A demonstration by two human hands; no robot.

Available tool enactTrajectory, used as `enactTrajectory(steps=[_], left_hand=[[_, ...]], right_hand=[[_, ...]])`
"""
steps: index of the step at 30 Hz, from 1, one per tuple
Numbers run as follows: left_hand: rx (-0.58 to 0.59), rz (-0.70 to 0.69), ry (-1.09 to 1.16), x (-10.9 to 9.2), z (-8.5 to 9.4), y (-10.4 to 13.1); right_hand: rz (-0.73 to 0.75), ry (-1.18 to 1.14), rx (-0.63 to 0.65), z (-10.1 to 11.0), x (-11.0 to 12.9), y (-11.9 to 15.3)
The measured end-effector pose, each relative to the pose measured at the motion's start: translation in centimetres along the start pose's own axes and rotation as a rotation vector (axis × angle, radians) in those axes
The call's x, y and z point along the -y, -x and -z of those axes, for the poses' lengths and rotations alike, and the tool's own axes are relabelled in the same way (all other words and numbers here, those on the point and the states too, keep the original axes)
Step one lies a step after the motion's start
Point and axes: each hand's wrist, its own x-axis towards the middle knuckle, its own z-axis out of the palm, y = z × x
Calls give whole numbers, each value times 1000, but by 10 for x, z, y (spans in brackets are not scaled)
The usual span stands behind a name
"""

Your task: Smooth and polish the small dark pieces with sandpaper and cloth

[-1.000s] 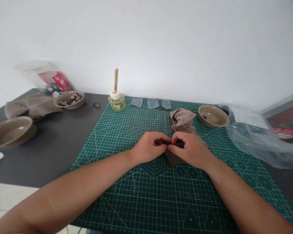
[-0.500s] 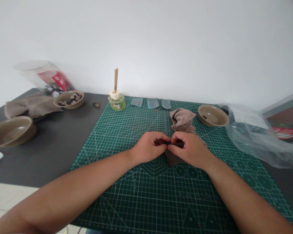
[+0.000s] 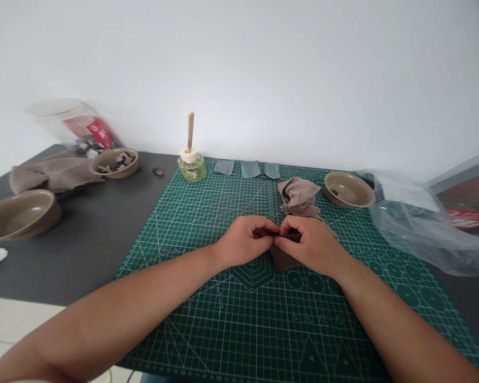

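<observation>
My left hand (image 3: 249, 240) and my right hand (image 3: 309, 243) meet over the green cutting mat (image 3: 239, 319), fingertips nearly touching. Both pinch a dark brown piece of cloth (image 3: 284, 260), whose lower corner hangs below the fingers; the fingers cover much of its upper edge. Whether something small sits inside the pinch cannot be made out. Just behind my right hand lies a crumpled lighter brown cloth (image 3: 298, 196), partly running under that hand.
Bowls stand at right (image 3: 349, 190) and left (image 3: 18, 215); another bowl (image 3: 115, 163) holds small scraps. A reed diffuser (image 3: 192, 165) and blue-grey patches (image 3: 250, 169) line the back. Plastic bags lie at right (image 3: 419, 223) and back left (image 3: 77, 125). Brown fabric (image 3: 56, 173) rests far left.
Both hands keep their pinch on the brown cloth in almost the same place. The whole view has shifted very slightly; nothing else visibly moves.
</observation>
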Motion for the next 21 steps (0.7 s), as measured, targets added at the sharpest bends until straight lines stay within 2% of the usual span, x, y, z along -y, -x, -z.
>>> enactTrajectory(steps=[21], left_hand=[[3, -2, -7, 0, 0, 0]], right_hand=[[10, 2, -3, 0, 0, 0]])
